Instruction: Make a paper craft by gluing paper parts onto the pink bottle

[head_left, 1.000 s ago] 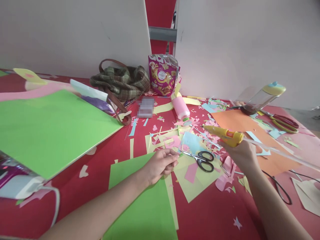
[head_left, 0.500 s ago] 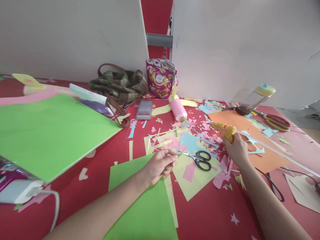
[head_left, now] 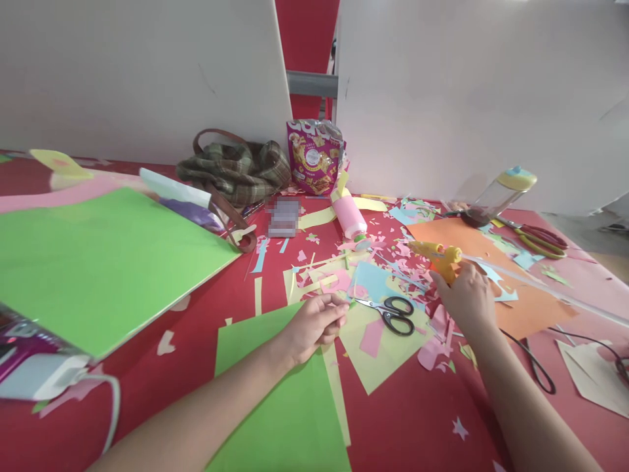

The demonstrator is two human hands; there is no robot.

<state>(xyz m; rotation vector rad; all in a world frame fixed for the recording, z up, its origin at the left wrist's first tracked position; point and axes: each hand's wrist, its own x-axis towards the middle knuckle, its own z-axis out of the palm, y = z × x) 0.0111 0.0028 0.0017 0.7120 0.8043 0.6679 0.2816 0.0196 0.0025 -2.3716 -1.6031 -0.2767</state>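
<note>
My left hand is closed in a pinch above the green sheet, and a small green piece peeks out at the fingertips. Just beyond it lie black-handled scissors on a pale yellow sheet. My right hand is beside the handle of a yellow hot glue gun, thumb held apart from the other fingers; those are partly hidden. From the gun's back, a long clear glue stick runs to the right.
Paper scraps litter the red table. A pink bottle lies near a snack bag and plaid bag. Rightward are an orange sheet, red-and-yellow-handled scissors and a clear bottle. A large green sheet is left.
My right hand has drawn back to the right from the glue gun's handle, loosening its grip, while the gun stays about where it was. The left hand has hardly moved.
</note>
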